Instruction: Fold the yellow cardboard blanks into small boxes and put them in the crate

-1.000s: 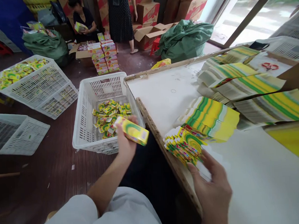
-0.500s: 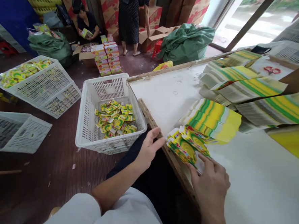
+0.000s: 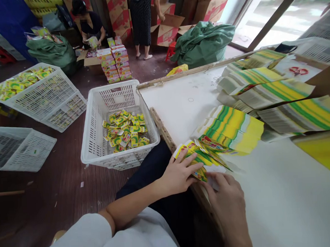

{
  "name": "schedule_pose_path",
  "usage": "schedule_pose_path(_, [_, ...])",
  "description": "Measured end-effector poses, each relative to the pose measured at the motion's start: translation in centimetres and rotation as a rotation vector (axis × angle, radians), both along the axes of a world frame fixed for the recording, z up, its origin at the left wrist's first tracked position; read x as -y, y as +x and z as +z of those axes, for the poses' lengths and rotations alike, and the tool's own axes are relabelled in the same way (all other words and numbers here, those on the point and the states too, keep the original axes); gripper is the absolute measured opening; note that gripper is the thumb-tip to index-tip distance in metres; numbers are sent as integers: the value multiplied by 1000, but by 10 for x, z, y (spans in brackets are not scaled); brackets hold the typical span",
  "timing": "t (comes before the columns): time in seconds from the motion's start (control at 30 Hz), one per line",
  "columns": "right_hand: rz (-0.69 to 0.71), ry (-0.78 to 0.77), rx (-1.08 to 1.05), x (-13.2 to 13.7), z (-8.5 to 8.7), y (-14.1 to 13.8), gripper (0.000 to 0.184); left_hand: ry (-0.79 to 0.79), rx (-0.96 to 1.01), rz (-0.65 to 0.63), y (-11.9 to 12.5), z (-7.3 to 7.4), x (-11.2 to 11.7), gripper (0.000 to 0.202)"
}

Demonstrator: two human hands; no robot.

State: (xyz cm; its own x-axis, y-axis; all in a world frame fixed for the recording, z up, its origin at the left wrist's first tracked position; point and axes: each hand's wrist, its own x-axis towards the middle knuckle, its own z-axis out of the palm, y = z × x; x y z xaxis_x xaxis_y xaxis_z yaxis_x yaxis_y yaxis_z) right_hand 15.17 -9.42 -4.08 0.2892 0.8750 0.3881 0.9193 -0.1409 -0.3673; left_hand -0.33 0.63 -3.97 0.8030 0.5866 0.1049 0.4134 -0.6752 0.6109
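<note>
My left hand (image 3: 179,173) lies with fingers outstretched over a bunch of small yellow-and-green printed packets (image 3: 193,147) at the table's wooden edge. At the near end of that bunch, my right hand (image 3: 228,199) is closed, thumb and fingers pinching a packet's end where a white piece (image 3: 213,183) shows. The exact grip is partly hidden by the fingers. Just beyond the hands, a fanned stack of flat yellow-and-green printed cards (image 3: 232,128) rests on the white tabletop (image 3: 180,104). Left of the table, a white plastic basket (image 3: 84,124) holds loose small packets (image 3: 123,128).
More fanned card stacks (image 3: 301,115) and red-handled scissors (image 3: 298,70) occupy the table's right side. Another filled basket (image 3: 59,96) and an overturned-looking crate (image 3: 23,149) stand on the floor. Two people are behind, near stacked boxes (image 3: 115,63) and a green sack (image 3: 205,44).
My left hand has moved right from the table edge onto the packets, covering part of them. My right hand has shifted slightly left, staying at the packets' near end.
</note>
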Motion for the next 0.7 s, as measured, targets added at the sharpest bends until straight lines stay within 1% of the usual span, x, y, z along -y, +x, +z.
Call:
schedule_pose_path(0.1, [-110, 34, 88, 1, -1, -7, 46, -3, -31, -13, -1, 1, 2, 60])
schedule_pose_path(0.17, [-158, 30, 134, 2, -1, -12, 43, 5, -49, -17, 0, 0, 3, 62])
schedule_pose_path(0.3, [-155, -30, 156, 2, 2, -15, 38, 12, -69, 7, 1, -4, 4, 64])
schedule_pose_path(0.37, [-149, -49, 126, 1, 3, -13, 41, 4, -40, 14, 0, -5, 6, 63])
schedule_pose_path(0.4, [-146, -55, 101, 1, 4, -11, 44, 8, 5, 38, -2, -5, 7, 62])
schedule_pose_path(0.43, [-152, -53, 70, 2, 5, -8, 47, 26, 73, 82, -4, -4, 8, 60])
schedule_pose_path(0.5, [-197, -44, -37, 4, 9, -3, 51, 97, 281, 217, -8, -1, 12, 61])
schedule_pose_path(0.57, [-271, -31, -207, 8, 16, -1, 48, 128, 534, 342, -12, 2, 14, 71])
schedule_pose_path(0.6, [-299, -22, -296, 10, 21, -1, 45, 90, 658, 371, -12, 3, 15, 77])
schedule_pose_path(0.63, [-304, -12, -375, 12, 26, -3, 42, 5, 769, 371, -12, 5, 15, 82])
schedule_pose_path(0.67, [-276, -4, -442, 12, 30, -7, 40, -117, 861, 343, -12, 8, 15, 87])
schedule_pose_path(0.7, [-220, 3, -496, 12, 35, -12, 38, -257, 933, 291, -11, 10, 16, 91])
